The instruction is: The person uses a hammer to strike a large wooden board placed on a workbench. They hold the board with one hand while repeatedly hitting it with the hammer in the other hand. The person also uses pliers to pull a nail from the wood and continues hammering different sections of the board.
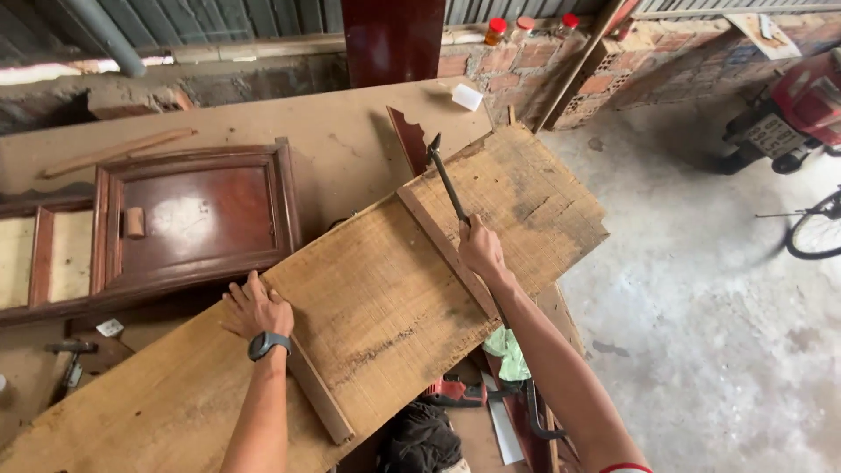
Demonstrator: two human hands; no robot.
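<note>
Fingers of right hand (481, 250) wrapped tight round the handle of a dark hammer (445, 178); head end raised, up over the far edge of the rough plank (385, 307). Hammer shaft runs diagonally from the fist toward the back of the bench.

Left hand (255, 308) flat, fingers spread and open, palm pressing down on the near-left end of that plank. Holding nothing. Black watch (267, 344) on the wrist.

Plank lies diagonally across the workbench (342, 131), wide, pale, coarse-grained, with dark stains. Two narrow battens sit across it: one (447, 250) just under the right hand, the other (317, 396) right of the left wrist, at the near edge.

Beside the left hand, touching the plank's edge: dark red-brown panelled door (188, 219), lying flat, small wooden block (134, 222) on it.

Under the bench edge: red power tool (455, 391), green cloth (506, 346). Brick wall (543, 70) behind, jars (497, 31) on top. Concrete floor (701, 307) to the right; motorbike (793, 109) and bicycle wheel (819, 229) at the far right.
</note>
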